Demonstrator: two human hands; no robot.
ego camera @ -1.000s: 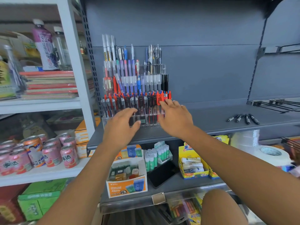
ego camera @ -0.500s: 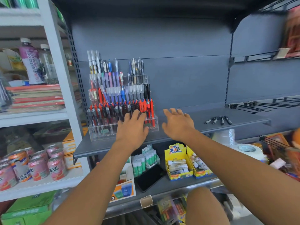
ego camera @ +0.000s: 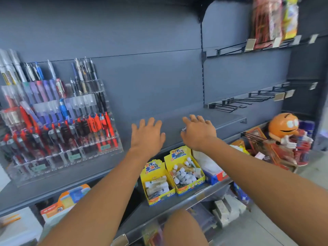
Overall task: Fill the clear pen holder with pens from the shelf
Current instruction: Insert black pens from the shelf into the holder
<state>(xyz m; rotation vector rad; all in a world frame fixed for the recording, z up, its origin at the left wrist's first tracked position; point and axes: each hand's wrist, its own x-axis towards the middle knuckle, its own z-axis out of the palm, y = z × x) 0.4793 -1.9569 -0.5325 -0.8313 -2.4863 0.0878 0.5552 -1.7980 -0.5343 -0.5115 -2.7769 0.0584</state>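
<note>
The left forearm [ego camera: 99,189] and right forearm [ego camera: 257,174], both bare, reach forward and up from the bottom of the view. The left hand [ego camera: 147,134] is palm down, its 4 fingers straight and spread, thumb out to the right. The right hand [ego camera: 198,133], near it but not touching, is palm down with fingers loosely spread and slightly bent. 1 bare knee [ego camera: 184,228] shows low between the arms.

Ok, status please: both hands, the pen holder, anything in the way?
Left hand open over shelf. Right hand open over a loose pen. Clear pen holder left of both hands. Nothing between.
</note>
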